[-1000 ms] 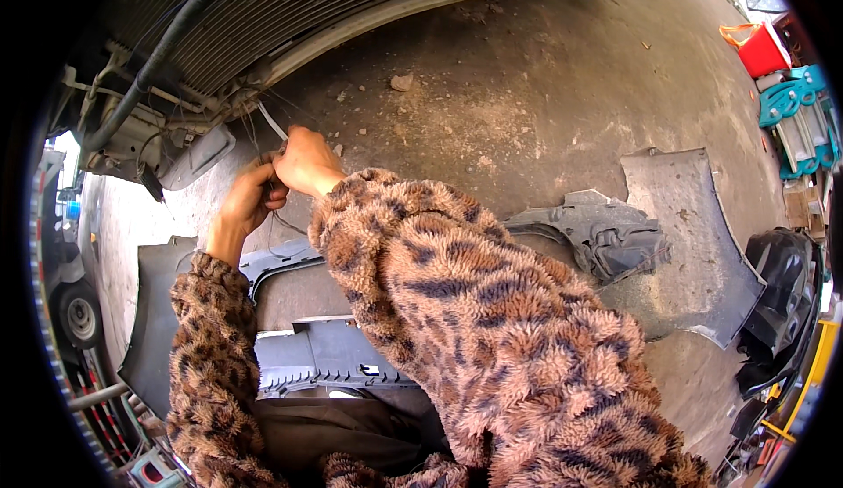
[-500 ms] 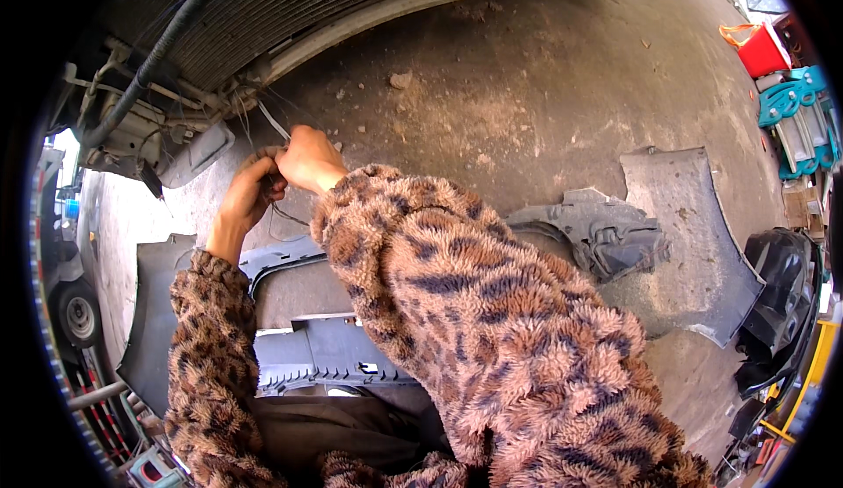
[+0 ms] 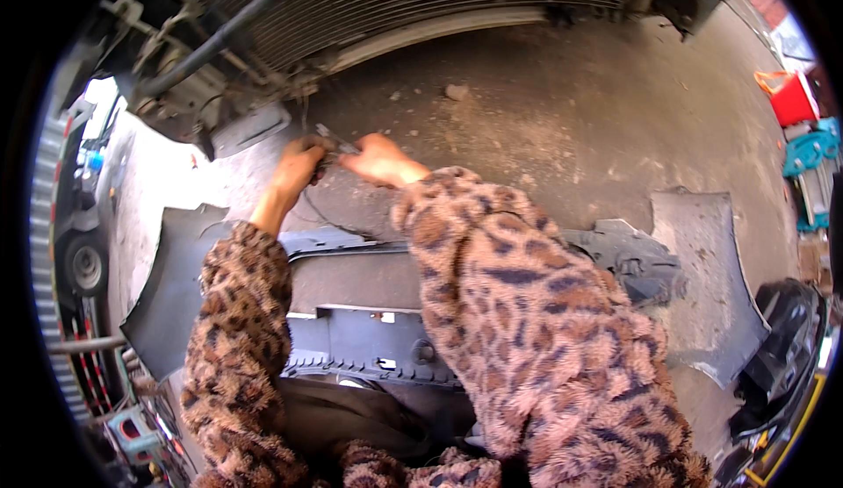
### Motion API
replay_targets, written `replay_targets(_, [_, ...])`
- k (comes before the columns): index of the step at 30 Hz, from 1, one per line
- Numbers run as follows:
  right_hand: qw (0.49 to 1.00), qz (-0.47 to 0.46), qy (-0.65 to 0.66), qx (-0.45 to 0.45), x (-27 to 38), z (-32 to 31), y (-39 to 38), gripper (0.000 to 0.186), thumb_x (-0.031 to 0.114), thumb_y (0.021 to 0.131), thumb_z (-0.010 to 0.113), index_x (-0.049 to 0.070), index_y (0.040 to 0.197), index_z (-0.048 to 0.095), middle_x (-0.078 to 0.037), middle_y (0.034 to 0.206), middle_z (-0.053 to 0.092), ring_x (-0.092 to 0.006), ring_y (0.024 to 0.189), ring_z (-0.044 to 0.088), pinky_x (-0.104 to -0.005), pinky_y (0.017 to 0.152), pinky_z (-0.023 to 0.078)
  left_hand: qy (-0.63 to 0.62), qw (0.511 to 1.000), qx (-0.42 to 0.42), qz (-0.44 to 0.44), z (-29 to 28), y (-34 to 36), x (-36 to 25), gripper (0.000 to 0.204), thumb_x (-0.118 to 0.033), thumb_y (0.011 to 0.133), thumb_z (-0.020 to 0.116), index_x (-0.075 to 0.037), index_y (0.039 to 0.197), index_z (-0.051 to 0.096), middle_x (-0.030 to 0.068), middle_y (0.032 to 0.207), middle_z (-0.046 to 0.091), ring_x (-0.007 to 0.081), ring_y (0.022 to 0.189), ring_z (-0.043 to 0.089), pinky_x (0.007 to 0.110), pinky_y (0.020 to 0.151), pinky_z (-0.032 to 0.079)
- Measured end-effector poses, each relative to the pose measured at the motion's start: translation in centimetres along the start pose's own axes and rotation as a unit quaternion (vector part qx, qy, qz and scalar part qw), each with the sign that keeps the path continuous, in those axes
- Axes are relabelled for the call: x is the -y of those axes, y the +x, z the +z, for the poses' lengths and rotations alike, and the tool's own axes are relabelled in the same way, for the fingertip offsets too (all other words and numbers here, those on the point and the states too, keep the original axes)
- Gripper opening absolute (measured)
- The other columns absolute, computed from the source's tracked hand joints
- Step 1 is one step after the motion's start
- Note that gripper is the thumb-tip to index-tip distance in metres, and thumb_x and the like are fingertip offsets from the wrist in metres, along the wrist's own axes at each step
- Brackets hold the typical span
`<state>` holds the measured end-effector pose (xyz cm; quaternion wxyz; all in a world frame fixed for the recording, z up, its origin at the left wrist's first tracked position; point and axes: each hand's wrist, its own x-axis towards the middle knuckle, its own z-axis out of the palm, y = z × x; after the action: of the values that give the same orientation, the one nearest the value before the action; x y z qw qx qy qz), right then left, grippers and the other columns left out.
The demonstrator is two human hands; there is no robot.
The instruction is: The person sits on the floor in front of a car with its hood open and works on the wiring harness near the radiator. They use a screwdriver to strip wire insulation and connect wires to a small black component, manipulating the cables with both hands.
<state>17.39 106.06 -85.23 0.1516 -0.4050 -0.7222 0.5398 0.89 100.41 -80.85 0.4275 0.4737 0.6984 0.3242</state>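
Over gritty floor (image 3: pixel 597 128), hands (image 3: pixel 294 174), grey panels (image 3: pixel 351 339)

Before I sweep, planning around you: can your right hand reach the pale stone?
Probably yes: nothing shows between the right hand and the pale stone, though that hand seems to hold a slim object.
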Motion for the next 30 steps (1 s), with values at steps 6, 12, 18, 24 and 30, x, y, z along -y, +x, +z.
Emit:
replay_targets(6, [0.992, 0.079, -0.001, -0.096, 0.1, 0.4, -1.1, 0.051, 0.045, 0.085, 0.054, -0.001, 0.105, 0.062, -0.026, 0.102, 0.062, -0.0413, 0.098, 0.059, -0.0451, 0.086, 0.046, 0.08, 0.992, -0.1, -0.021, -2.3, -1.0, -0.2, 0.022, -0.02, 0.083, 0.061, 0.0, 0.091, 0.062, 0.003, 0.07, 0.056, 0.0074, 0.05, 0.044, 0.023, 0.043, 0.033])
replay_targets(12, [0.971, 0.093, -0.005, -0.218, -0.1, 0.0, -0.9, 0.035, 0.034, 0.09, 0.046, 0.005, 0.102, 0.063, -0.024, 0.101, 0.062, -0.0423, 0.097, 0.058, -0.0478, 0.083, 0.047, 0.056, 0.998, -0.03, -0.011, -4.4, -3.2, -2.3, 0.023, -0.019, 0.085, 0.06, -0.001, 0.098, 0.057, -0.0024, 0.063, 0.045, 0.0062, 0.049, 0.038, 0.021, 0.042, 0.028])
replay_targets(18, [0.962, 0.119, -0.02, -0.244, -1.1, -0.6, 0.4, 0.037, 0.032, 0.087, 0.049, 0.001, 0.099, 0.064, -0.026, 0.1, 0.062, -0.0424, 0.097, 0.058, -0.0471, 0.083, 0.047, 0.025, 0.998, 0.052, -0.012, -4.2, -5.2, -4.1, 0.026, -0.015, 0.085, 0.058, 0.001, 0.105, 0.053, -0.0018, 0.063, 0.043, 0.0064, 0.05, 0.039, 0.021, 0.044, 0.03])
replay_targets(24, [0.955, 0.16, -0.061, -0.243, -1.9, -0.4, 1.4, 0.034, 0.026, 0.082, 0.057, -0.004, 0.095, 0.065, -0.027, 0.102, 0.062, -0.0414, 0.1, 0.059, -0.0439, 0.085, 0.048, 0.144, 0.989, 0.017, -0.012, -6.0, -4.6, -1.6, 0.023, -0.013, 0.083, 0.057, -0.001, 0.103, 0.056, 0.0016, 0.065, 0.052, 0.0084, 0.054, 0.047, 0.023, 0.048, 0.037])
replay_targets(30, [0.909, 0.089, -0.215, -0.345, -4.4, -1.1, 3.4, 0.032, 0.022, 0.081, 0.058, 0.001, 0.104, 0.061, -0.026, 0.111, 0.057, -0.0428, 0.096, 0.059, -0.0438, 0.081, 0.049, 0.259, 0.966, -0.007, 0.02, -7.3, -2.2, 3.1, 0.019, -0.013, 0.083, 0.055, -0.002, 0.098, 0.06, 0.0019, 0.066, 0.056, 0.0097, 0.059, 0.053, 0.024, 0.054, 0.041])
